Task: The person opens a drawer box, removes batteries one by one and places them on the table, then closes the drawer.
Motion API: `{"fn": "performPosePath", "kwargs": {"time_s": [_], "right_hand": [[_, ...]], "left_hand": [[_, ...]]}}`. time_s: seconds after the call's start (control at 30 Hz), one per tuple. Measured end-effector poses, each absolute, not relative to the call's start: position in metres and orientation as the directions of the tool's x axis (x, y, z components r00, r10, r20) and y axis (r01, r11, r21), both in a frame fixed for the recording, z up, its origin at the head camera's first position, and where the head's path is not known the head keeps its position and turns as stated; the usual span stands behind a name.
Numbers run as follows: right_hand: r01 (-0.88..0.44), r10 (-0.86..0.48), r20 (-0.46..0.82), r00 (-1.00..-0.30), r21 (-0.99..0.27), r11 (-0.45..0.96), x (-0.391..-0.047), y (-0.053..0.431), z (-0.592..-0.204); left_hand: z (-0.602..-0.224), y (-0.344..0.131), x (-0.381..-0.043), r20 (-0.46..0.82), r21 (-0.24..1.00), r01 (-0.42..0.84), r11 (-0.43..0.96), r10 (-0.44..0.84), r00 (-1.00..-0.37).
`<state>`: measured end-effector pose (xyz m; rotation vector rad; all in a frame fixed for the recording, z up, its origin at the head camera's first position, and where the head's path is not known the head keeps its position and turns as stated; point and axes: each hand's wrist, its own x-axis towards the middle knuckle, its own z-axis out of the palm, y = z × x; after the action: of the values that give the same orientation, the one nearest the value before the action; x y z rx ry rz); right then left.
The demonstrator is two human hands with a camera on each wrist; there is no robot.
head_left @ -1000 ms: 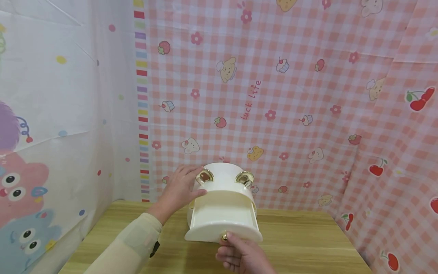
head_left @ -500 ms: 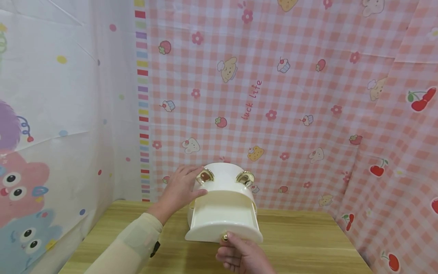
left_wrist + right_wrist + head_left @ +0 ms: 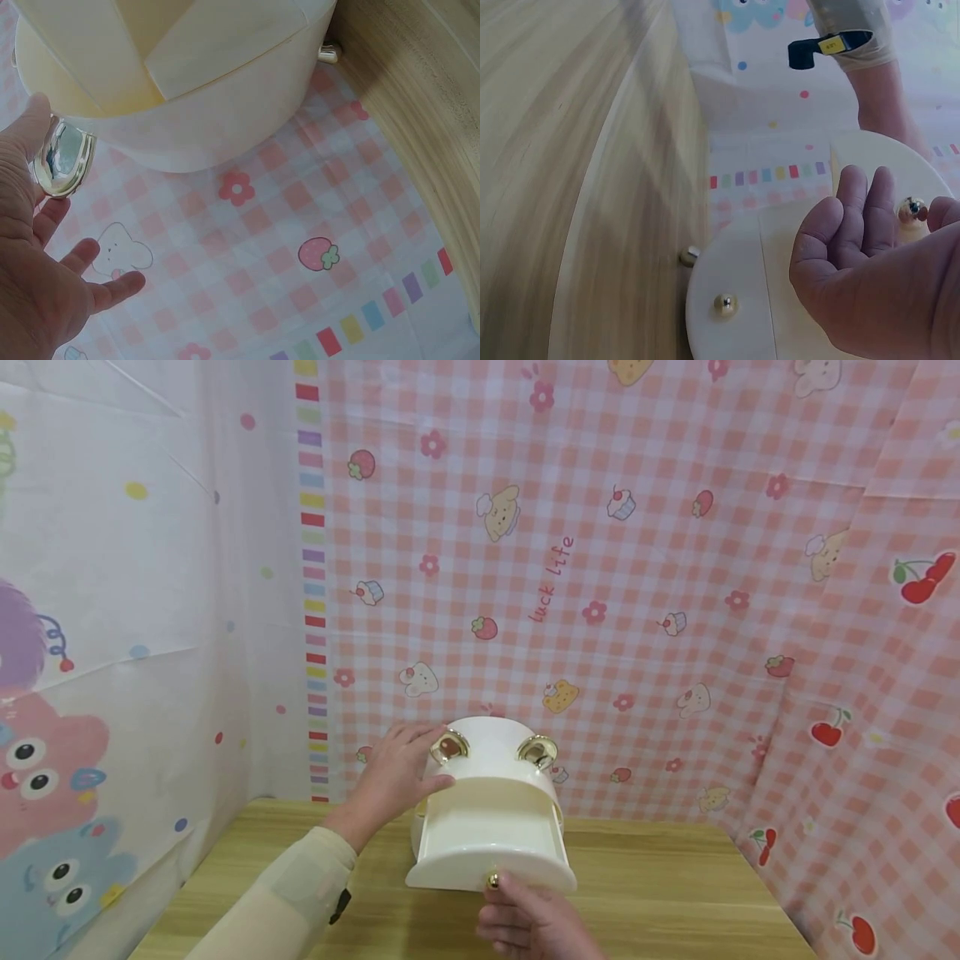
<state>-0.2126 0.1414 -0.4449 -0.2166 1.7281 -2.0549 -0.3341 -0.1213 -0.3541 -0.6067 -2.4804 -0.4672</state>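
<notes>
A white drawer box point(image 3: 491, 747) with two gold, eye-like ornaments stands on the table, its curved-front drawer point(image 3: 491, 864) pulled out towards me. My left hand point(image 3: 393, 772) steadies the box's upper left side. In the left wrist view its thumb lies on the rim and a finger reaches under a gold ornament point(image 3: 64, 157); the other fingers stick out. My right hand point(image 3: 532, 918) is at the gold drawer knob point(image 3: 492, 881), thumb against its right side. Loosely bent fingers show beside the knob in the right wrist view; the index finger is mostly hidden.
The wooden table point(image 3: 645, 877) extends to both sides of the box. Directly behind hangs a pink checked cloth point(image 3: 600, 652), and a white printed cloth point(image 3: 172, 610) hangs at the left. Small gold balls point(image 3: 725, 304) stick out from the box.
My right hand's fingers have shifted very slightly down and right at the knob. The drawer stays pulled out, and my left hand keeps its place on the box.
</notes>
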Motion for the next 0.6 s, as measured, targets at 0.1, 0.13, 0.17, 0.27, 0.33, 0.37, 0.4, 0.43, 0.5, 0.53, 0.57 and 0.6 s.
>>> {"fn": "performPosePath", "kwargs": {"time_s": [0.1, 0.13, 0.17, 0.27, 0.33, 0.37, 0.4, 0.43, 0.5, 0.53, 0.57, 0.6], "right_hand": [[0.201, -0.405, -0.155, -0.901, -0.977, -0.074, -0.211, 0.146, -0.446], [0.19, -0.394, -0.154, -0.906, -0.98, -0.055, -0.211, 0.149, -0.445], [0.179, -0.383, -0.152, -0.911, -0.983, -0.036, -0.21, 0.151, -0.445], [0.144, -0.365, -0.143, -0.92, -0.989, 0.024, -0.207, 0.158, -0.441], [0.119, -0.358, -0.137, -0.923, -0.99, 0.072, -0.206, 0.164, -0.438], [0.108, -0.357, -0.136, -0.924, -0.989, 0.096, -0.206, 0.167, -0.436], [0.092, -0.354, -0.132, -0.926, -0.988, 0.127, -0.206, 0.17, -0.433], [0.072, -0.352, -0.126, -0.928, -0.984, 0.162, -0.205, 0.173, -0.431], [0.032, -0.341, -0.115, -0.933, -0.97, 0.24, -0.204, 0.178, -0.424], [0.013, -0.329, -0.109, -0.938, -0.96, 0.281, -0.204, 0.18, -0.42], [-0.008, -0.317, -0.101, -0.943, -0.946, 0.324, -0.204, 0.182, -0.415], [-0.03, -0.306, -0.089, -0.948, -0.931, 0.363, -0.203, 0.184, -0.41]], "left_hand": [[-0.354, -0.122, -0.334, 0.573, 0.197, 0.508, 0.838, 0.322, -0.753], [-0.355, -0.122, -0.334, 0.571, 0.196, 0.508, 0.839, 0.323, -0.755], [-0.354, -0.122, -0.334, 0.568, 0.196, 0.506, 0.84, 0.323, -0.757], [-0.355, -0.123, -0.334, 0.561, 0.196, 0.503, 0.842, 0.324, -0.761], [-0.354, -0.123, -0.334, 0.559, 0.204, 0.504, 0.839, 0.323, -0.764], [-0.354, -0.123, -0.334, 0.558, 0.206, 0.504, 0.839, 0.322, -0.764], [-0.354, -0.123, -0.334, 0.559, 0.212, 0.506, 0.836, 0.322, -0.765], [-0.354, -0.123, -0.334, 0.559, 0.215, 0.508, 0.834, 0.321, -0.764], [-0.354, -0.123, -0.334, 0.559, 0.217, 0.508, 0.834, 0.321, -0.765], [-0.354, -0.123, -0.334, 0.558, 0.217, 0.508, 0.833, 0.321, -0.765], [-0.354, -0.123, -0.334, 0.558, 0.217, 0.509, 0.833, 0.322, -0.765], [-0.354, -0.123, -0.334, 0.558, 0.219, 0.509, 0.832, 0.321, -0.765]]}}
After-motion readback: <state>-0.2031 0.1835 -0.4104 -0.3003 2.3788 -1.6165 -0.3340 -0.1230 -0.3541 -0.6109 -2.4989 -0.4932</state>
